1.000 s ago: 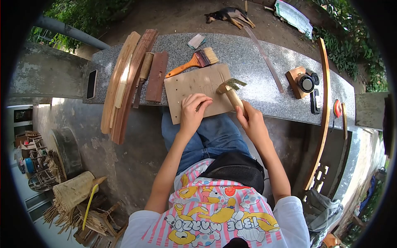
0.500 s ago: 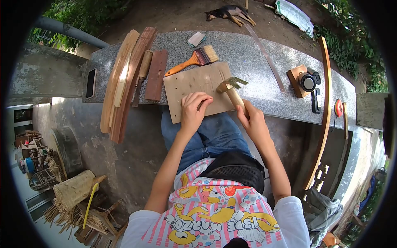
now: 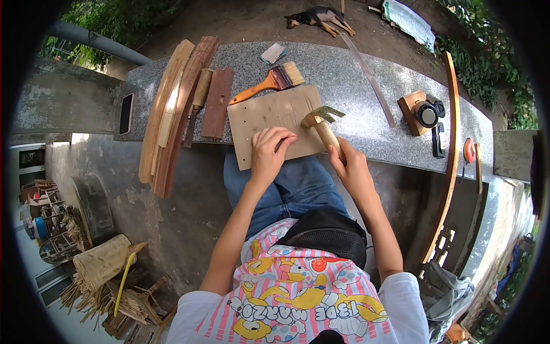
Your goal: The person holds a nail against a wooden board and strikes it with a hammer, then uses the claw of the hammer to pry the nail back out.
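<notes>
A thin wooden board (image 3: 266,117) with small dark holes along its left side lies over the bench's near edge and above my lap. My left hand (image 3: 268,150) rests on its lower middle with fingers curled and thumb drawn in; I cannot tell what the fingertips pinch. In my right hand (image 3: 350,165) is the wooden handle of a claw hammer (image 3: 325,132), closed firmly around it. The hammer's head sits over the board's right part, claw pointing right. Just beyond the board lies a paintbrush (image 3: 266,84) with an orange handle.
On the granite bench (image 3: 338,69), wood strips (image 3: 172,114), a chisel (image 3: 200,94) and a reddish wood block (image 3: 217,103) lie left. A metal ruler (image 3: 369,80), a sander-like tool (image 3: 425,113), a long curved strip (image 3: 452,114) and a tape measure (image 3: 469,150) lie right. A dog (image 3: 321,20) lies beyond.
</notes>
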